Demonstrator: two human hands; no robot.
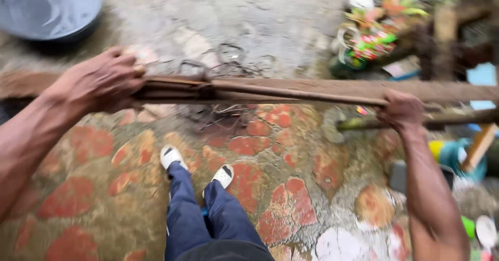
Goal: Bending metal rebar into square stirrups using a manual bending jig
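A long bundle of rusty brown bars (291, 89) lay level across the view, held up above the floor (291, 209) in front of the person's legs (208, 214). The left hand (99, 81) gripped it near its left end, fingers wrapped over the top. The right hand (401, 110) clasped it further right, fingers curled round from above. Past that hand the bundle ran on to the right edge of the picture.

Around it the ground was crowded. A dark round basin (49, 6) sat at the upper left, well apart from the bundle. A heap of colourful litter (371, 35) lay at the upper right, beyond the bars, beside a dark wooden frame (447, 27). Just under the right hand a green-stained stick (416, 119) stretched rightward, close below the bundle. More bright clutter (457, 154) lay by the right forearm.

The bundle looked flat and narrow, several strips pressed together, with a darker tie or clamp (207, 87) about them near the middle. Thin wiry strands (218, 113) hung beneath that spot. The picture was blurred, so finer detail could not be told. White shoes (171, 156) stood on red and grey paving.
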